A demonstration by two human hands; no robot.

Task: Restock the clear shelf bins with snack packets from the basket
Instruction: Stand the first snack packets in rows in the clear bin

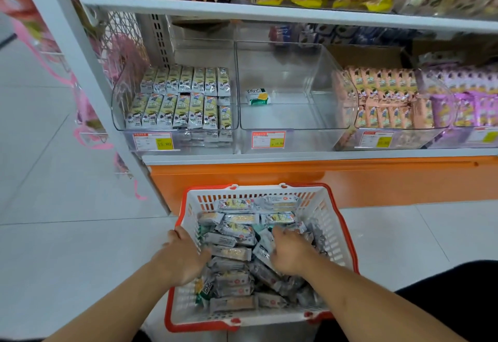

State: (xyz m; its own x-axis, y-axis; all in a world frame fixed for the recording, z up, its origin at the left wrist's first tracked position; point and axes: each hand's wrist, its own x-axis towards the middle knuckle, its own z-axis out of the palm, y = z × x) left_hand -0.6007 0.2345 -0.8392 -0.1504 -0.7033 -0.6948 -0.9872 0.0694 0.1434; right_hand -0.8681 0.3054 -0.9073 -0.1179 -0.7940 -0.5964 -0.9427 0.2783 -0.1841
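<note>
Both hands are down in the basket among the packets. Left hand lies near the left wall with fingers curled into the pile, but I cannot tell if its grip holds a packet. Right hand has its fingers bent around some packets in the middle. Basket stands on the floor before the shelf. Left bin is full of packets, and middle bin holds only one green packet.
</note>
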